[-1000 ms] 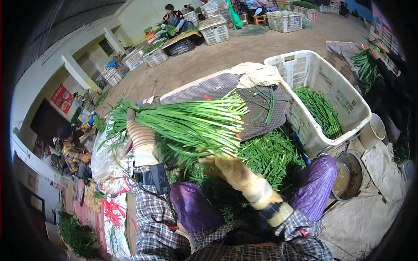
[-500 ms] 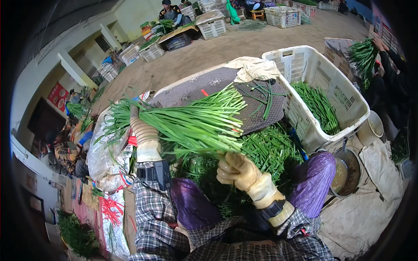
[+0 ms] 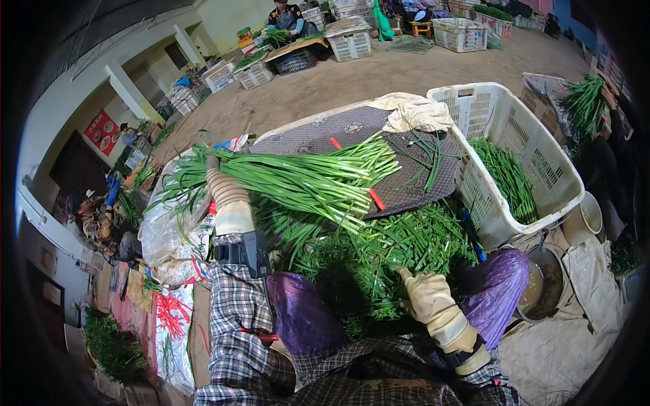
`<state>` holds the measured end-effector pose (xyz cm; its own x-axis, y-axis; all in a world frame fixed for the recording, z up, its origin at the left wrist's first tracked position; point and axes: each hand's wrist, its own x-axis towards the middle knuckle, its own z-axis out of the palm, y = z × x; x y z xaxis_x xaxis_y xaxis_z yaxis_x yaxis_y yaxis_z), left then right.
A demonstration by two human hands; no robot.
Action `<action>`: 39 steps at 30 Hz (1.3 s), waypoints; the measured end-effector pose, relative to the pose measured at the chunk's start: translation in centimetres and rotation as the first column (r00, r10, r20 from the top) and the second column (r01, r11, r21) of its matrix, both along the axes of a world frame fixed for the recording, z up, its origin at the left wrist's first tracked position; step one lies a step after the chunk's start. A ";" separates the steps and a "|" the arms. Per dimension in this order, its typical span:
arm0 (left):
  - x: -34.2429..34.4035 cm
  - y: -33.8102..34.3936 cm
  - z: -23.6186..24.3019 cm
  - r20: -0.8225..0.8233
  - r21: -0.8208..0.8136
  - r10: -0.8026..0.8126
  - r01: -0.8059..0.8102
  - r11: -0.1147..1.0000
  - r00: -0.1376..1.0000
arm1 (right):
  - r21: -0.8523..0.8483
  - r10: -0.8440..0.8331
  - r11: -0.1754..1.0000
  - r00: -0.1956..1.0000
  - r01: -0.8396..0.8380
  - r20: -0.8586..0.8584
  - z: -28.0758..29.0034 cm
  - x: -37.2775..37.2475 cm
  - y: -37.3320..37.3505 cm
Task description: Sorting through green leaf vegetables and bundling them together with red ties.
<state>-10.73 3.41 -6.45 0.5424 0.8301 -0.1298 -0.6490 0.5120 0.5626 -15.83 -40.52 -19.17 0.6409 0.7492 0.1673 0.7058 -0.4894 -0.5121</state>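
In the head view, my left hand [image 3: 225, 183] looks clasped round the bunch of green stalks [image 3: 305, 179], whose pale ends fan out to its right over the worktop [image 3: 298, 140], so a slackened hold could let outer stalks slide away. My right hand [image 3: 428, 294] is at the loose greens [image 3: 423, 237], its finger state impossible to tell; the red strip [image 3: 377, 199] beyond it could shift if the stalks brush it.

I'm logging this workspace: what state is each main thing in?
Left hand: gloved, gripping the green bunch by its leafy end
Green bunch: pale ends fanned unevenly
Right hand: gloved, off the bunch
Loose greens: heaped, tangled
White crate: uncovered, partly filled
Cloth: crumpled
Metal pot: uncovered, holding liquid
Red strips: loosely piled
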 end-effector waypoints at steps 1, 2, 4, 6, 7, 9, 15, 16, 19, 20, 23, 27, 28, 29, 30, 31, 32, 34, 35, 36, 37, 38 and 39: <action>0.0 0.4 0.3 0.019 -0.023 0.022 -0.022 1.000 1.000 | 0.055 -0.017 0.998 0.998 0.013 0.058 2.5 -0.1 1.0; 0.0 0.3 0.7 -0.052 -0.010 -0.008 0.008 1.000 0.999 | 0.342 0.021 0.940 0.997 0.005 -0.073 3.8 0.0 1.9; 0.7 -0.9 0.3 -0.032 -0.021 -0.002 0.002 1.000 0.999 | 0.433 -0.159 0.901 0.918 -0.015 0.364 7.2 1.4 4.3; 0.1 -1.1 0.8 -0.072 -0.027 -0.049 0.047 0.999 0.996 | 0.426 -0.254 0.904 0.836 0.026 0.486 8.3 3.1 7.4; 1.0 -1.7 0.2 -0.086 -0.013 -0.102 0.101 0.995 0.991 | 0.279 -0.233 0.956 0.819 0.094 0.525 8.7 4.3 8.0; 2.6 -3.1 0.2 -0.110 0.004 -0.174 0.176 0.984 0.979 | 0.332 -0.185 0.943 0.788 -0.026 0.588 7.2 6.6 8.3; 0.5 -0.9 0.9 -0.123 -0.024 -0.083 0.081 0.996 0.989 | 0.254 -0.003 0.966 0.978 -0.051 0.207 2.8 3.7 3.6; 0.1 -1.6 1.3 -0.118 0.013 -0.080 0.082 0.997 0.990 | 0.156 0.047 0.986 0.993 -0.063 0.107 1.7 3.1 2.3; 0.5 -3.6 1.7 -0.064 0.048 -0.076 0.079 0.996 0.995 | 0.209 0.115 0.971 0.993 -0.119 0.034 3.3 1.8 1.0; 0.6 -3.9 1.5 -0.065 0.031 -0.102 0.104 0.994 0.993 | 0.283 0.065 0.957 0.998 -0.070 0.026 5.3 1.4 1.4; 1.4 -4.9 -0.3 0.062 -0.002 -0.210 0.211 0.978 0.976 | 0.236 -0.081 0.966 0.990 0.105 -0.112 11.3 2.1 4.1; 2.1 -6.5 1.8 -0.001 0.086 -0.267 0.266 0.960 0.964 | 0.579 -0.295 0.815 0.886 0.037 0.358 5.6 4.5 9.3; 0.5 -5.8 3.0 -0.003 0.135 -0.250 0.248 0.959 0.968 | 0.694 -0.232 0.713 0.902 -0.097 0.365 3.5 4.0 11.3; -0.2 -6.0 2.8 -0.011 0.131 -0.238 0.238 0.962 0.971 | 0.726 -0.194 0.668 0.904 -0.163 0.382 2.4 2.8 11.1; -0.9 -6.3 2.7 -0.046 0.185 -0.158 0.164 0.969 0.986 | 0.750 -0.154 0.619 0.901 -0.232 0.406 1.3 1.8 10.8; 1.0 -7.8 1.4 -0.070 0.205 -0.134 0.145 0.968 0.989 | 0.596 -0.012 0.795 0.978 -0.116 0.206 2.2 1.0 7.3; 0.0 -10.1 4.0 -0.029 0.122 -0.048 0.051 0.991 0.998 | 0.441 0.125 0.892 0.991 -0.097 -0.036 3.7 -0.7 5.1; -0.9 -8.5 4.4 0.029 0.121 -0.076 0.072 0.990 0.997 | 0.198 0.146 0.970 0.989 -0.140 -0.017 1.0 -1.2 2.8; 1.0 -8.1 2.8 0.081 0.083 -0.150 0.144 0.986 0.985 | -0.095 0.119 0.988 0.993 -0.120 -0.017 -0.3 -0.5 1.2; -0.8 -6.9 4.0 0.131 0.097 -0.156 0.144 0.985 0.979 | -0.049 0.114 0.992 0.994 -0.114 -0.003 2.0 -1.1 0.8; 0.6 -7.3 2.9 0.128 0.078 -0.177 0.168 0.983 0.976 | -0.048 0.051 0.998 0.999 -0.051 -0.005 3.7 -0.4 -0.4; 1.0 -7.8 2.8 0.165 0.063 -0.215 0.207 0.976 0.962 | 0.199 0.000 0.980 0.997 -0.015 0.076 4.9 0.2 -0.9; 1.1 -7.6 1.9 0.186 0.046 -0.238 0.233 0.971 0.953 | 0.330 -0.028 0.943 0.998 0.044 -0.053 5.1 1.5 -0.8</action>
<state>-9.58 -4.17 -4.59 0.7356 0.6773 0.0118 -0.6070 0.6513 0.4554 -14.32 -41.28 -14.06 0.6792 0.6334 0.3708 0.6623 -0.3113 -0.6815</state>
